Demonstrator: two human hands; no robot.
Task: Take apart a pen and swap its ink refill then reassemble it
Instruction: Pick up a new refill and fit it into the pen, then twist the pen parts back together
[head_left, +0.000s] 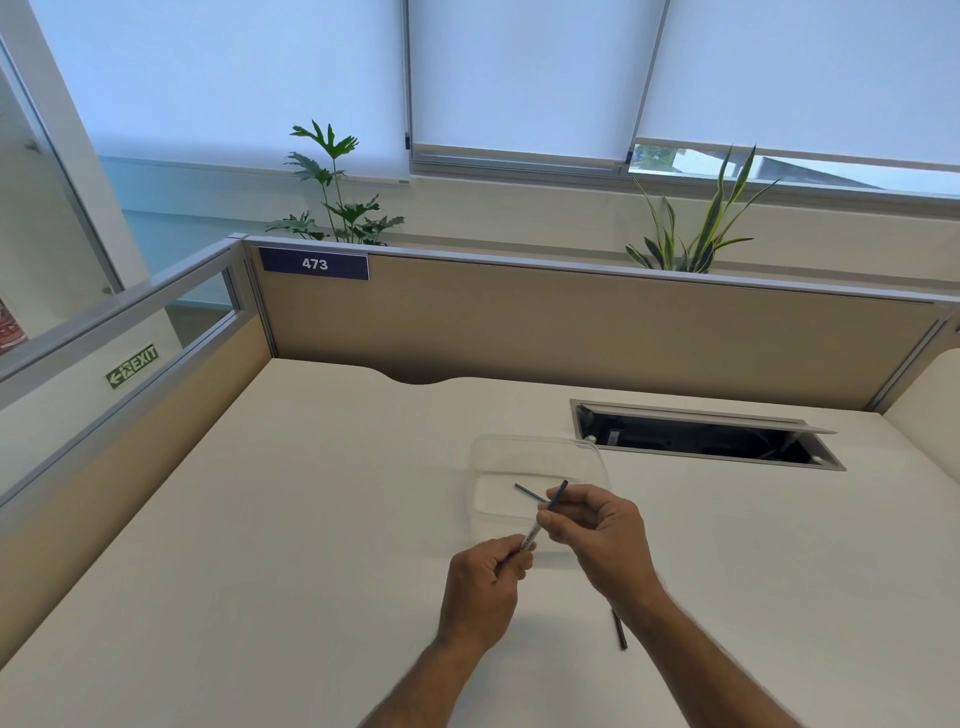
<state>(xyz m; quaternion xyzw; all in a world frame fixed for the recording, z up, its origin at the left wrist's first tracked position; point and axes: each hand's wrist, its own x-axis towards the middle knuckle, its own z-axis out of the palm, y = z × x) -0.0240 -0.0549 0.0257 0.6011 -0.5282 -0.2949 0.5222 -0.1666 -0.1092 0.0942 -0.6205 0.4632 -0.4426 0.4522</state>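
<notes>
Left hand (485, 582) closed around the white pen barrel (530, 540), held above the near-centre of the desk (291, 519); barrel has dark print, too small to read. Right hand (597, 535) pinches the dark refill (557, 496) sticking out of the barrel's far end. Clear plastic container (535, 467) just behind the hands, one dark stick (529, 492) in it. Another dark stick (619, 630) lies on the desk by the right wrist. Partition label (314, 263) reads "473"; green sign (132, 365) at left reads "EXIT".
</notes>
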